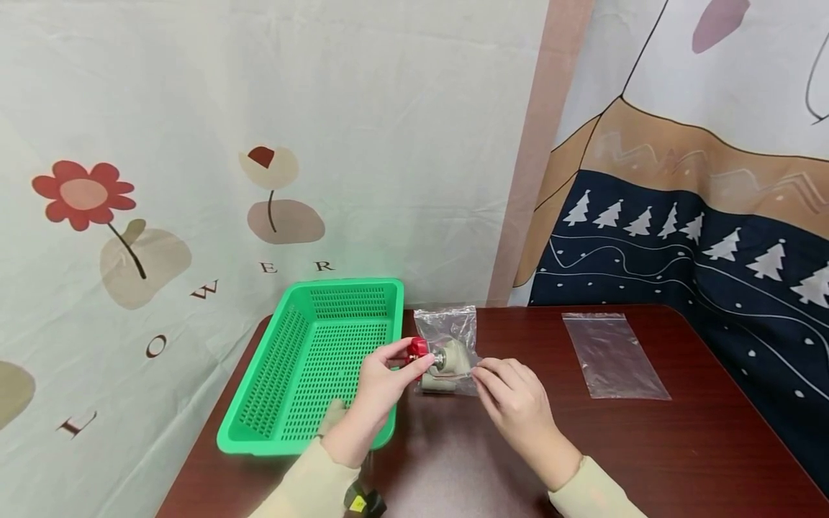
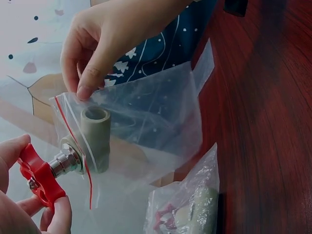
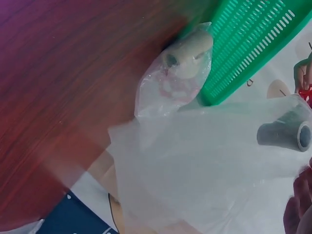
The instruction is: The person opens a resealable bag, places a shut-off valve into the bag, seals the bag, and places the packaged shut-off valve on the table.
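Observation:
My left hand (image 1: 382,381) grips the red handle (image 2: 40,175) of a valve whose metal stem leads to a grey-beige pipe body (image 2: 96,139). That body lies inside the mouth of a clear zip bag (image 2: 156,112) with a red seal line. With thumb and fingertips my right hand (image 1: 518,403) pinches the bag's edge near its mouth; the left wrist view shows this hand (image 2: 105,44) above the pipe body. The red handle sticks out of the bag. In the right wrist view the pipe's round end (image 3: 304,136) shows through the film.
A second bag holding a similar red-handled valve (image 3: 187,58) lies on the table beside the green basket (image 1: 227,424). Further right on the brown table (image 1: 712,446) lies a flat clear bag (image 1: 615,356). A black and yellow object (image 1: 363,501) is at the near edge.

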Tool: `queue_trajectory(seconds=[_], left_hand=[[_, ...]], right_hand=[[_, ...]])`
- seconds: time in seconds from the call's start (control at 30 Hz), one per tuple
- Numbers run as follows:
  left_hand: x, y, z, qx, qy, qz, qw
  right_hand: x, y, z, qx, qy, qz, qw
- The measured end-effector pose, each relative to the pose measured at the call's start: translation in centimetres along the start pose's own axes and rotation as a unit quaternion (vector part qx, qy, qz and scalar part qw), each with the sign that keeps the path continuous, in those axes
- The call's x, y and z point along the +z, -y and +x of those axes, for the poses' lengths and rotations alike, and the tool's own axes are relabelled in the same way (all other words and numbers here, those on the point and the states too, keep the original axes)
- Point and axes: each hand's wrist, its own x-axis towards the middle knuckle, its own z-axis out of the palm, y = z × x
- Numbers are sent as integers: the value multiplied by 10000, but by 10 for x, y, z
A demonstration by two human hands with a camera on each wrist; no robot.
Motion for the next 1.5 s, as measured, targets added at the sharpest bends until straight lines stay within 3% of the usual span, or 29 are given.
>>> queue_trajectory(seconds=[0.17,0.43,0.57,0.9,1.1,1.3,1.5], left_hand=[[2,0,0,-6,-13,105,9999],[7,6,5,15,398,582,9975],[9,6,5,-32,476,528,9975],[10,5,5,-339,463,245,9980],[10,8,8,-313,550,291,9976],[8,10,10,-276,693,560,9956],[9,9,9,-435,1010,950,9894]], right_hand=[[0,3,0,-179,4,25,9998],[6,2,4,-570,-42,274,9980],[7,1,5,-529,-12,293,9982],[10,1,6,179,515,359,9979],[12,2,10,91,358,609,9975],[11,-1,13,-182,19,1289,9915],[8,-3,14,-244,144,1640,9860]])
